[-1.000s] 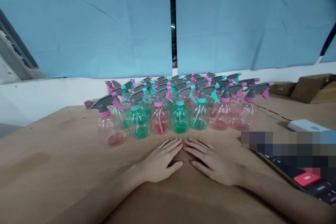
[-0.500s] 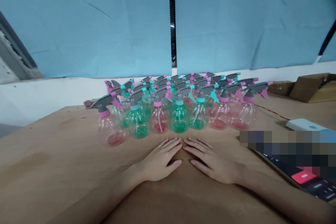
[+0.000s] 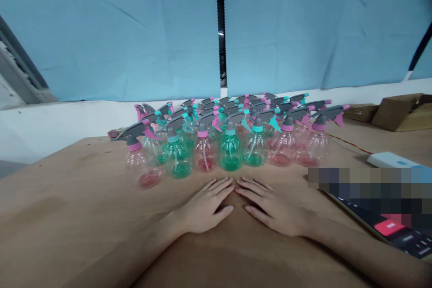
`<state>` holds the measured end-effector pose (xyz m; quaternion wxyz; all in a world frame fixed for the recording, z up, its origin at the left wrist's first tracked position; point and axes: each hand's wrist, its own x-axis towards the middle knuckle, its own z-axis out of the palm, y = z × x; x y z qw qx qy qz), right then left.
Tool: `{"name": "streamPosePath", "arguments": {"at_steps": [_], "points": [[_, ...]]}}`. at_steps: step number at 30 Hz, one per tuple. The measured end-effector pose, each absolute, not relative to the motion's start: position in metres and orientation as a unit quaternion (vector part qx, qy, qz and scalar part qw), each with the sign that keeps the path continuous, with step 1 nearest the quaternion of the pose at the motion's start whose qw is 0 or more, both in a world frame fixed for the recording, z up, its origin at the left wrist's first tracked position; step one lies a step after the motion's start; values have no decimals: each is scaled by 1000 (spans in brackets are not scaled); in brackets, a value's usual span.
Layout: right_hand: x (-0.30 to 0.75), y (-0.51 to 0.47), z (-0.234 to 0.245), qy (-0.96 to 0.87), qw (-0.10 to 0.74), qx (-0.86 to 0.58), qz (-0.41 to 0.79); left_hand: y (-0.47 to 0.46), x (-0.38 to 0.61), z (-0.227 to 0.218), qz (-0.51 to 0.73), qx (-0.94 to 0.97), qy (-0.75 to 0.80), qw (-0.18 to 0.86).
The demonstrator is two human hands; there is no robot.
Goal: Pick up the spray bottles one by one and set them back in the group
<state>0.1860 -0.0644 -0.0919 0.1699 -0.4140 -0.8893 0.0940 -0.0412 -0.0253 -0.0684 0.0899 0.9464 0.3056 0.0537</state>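
Seven front-row spray bottles (image 3: 231, 153) stand at 12 o'clock, near the fingertips, with more behind. Left hand (image 3: 205, 209) and right hand (image 3: 281, 211) lie palm-down on the table (image 3: 84, 216), fingers slightly spread, tips almost meeting. Screen device (image 3: 389, 227), 3 o'clock: partly pixelated; white markings too small to read.

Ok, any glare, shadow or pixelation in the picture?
Head view: small glint on the black strip; head view: soft shadows around the left hand and right hand; head view: pixelation at right beside the dark device, top right corner darkened.
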Motion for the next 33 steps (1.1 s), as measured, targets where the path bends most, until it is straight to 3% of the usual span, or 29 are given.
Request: {"name": "streamPosePath", "arguments": {"at_steps": [33], "points": [[186, -63, -94, -889, 145, -424, 92, -27, -41, -66, 36, 947, 309, 84]]}}
